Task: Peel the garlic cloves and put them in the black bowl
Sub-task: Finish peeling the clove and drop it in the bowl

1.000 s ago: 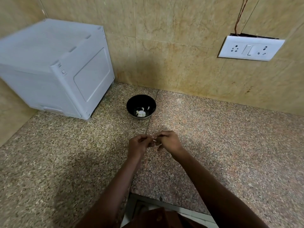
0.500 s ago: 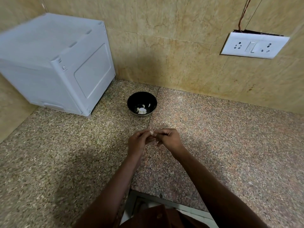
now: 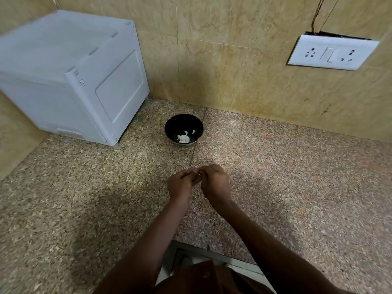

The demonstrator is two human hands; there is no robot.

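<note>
The scene is dim and warm, lit unevenly — a paler patch lies on the granite counter to the right of the black bowl, while a broad soft shadow spreads across the counter's left and lower parts. The wall tiles carry a faint sheen but no hard glare. Wide-angle distortion bends the edges: the white appliance leans and stretches, and the switch plate tilts. The appliance's surface looks smeared and soft — fine detail is lost, and the hands are slightly blurred.
</note>
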